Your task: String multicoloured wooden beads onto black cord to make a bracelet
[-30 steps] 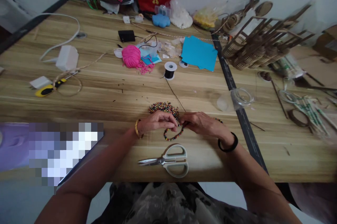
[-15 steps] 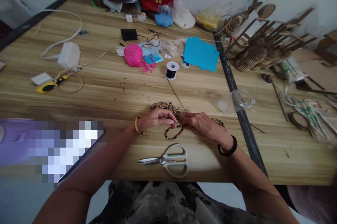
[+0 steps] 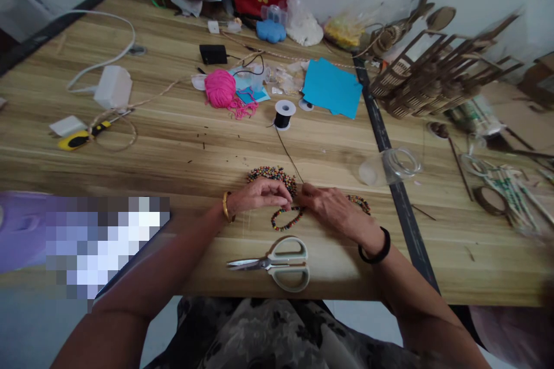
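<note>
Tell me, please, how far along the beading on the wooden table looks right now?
A short loop of coloured beads is already strung. Both the left hand and the right hand pinch its upper end, where the dark cord runs back to the black spool. A pile of loose beads remains unstrung, the cord is uncut, and the scissors lie unused.

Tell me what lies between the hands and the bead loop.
Nothing visible does. The left hand and right hand meet at the top of the bead loop, fingers on it. The scissors lie nearer the table edge, the bead pile behind the left hand.
</note>
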Tool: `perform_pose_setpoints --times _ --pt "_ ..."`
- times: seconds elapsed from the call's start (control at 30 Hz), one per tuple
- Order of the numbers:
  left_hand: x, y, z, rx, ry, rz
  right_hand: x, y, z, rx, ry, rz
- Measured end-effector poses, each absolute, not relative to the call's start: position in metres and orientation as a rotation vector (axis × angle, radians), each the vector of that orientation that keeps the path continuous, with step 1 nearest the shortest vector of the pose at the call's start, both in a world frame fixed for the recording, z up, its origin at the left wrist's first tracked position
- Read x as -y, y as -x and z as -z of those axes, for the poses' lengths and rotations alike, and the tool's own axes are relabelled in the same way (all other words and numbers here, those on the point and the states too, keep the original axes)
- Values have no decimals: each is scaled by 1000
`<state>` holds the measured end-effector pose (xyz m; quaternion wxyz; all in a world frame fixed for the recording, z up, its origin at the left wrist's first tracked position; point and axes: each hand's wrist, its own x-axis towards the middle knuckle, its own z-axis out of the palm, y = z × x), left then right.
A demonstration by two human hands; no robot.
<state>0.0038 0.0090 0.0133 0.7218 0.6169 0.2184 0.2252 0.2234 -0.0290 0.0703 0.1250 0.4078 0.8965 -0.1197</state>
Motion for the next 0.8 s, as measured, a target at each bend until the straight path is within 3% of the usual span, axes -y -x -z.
perform_pose_setpoints --times 0.37,0.8 --pt "-8 -5 -14 -491 -1344 -493 19 -236 -57 -2769 -1188 865" --pt "-8 -5 -12 -488 -1358 -489 16 -241 -55 -2780 -1183 1019"
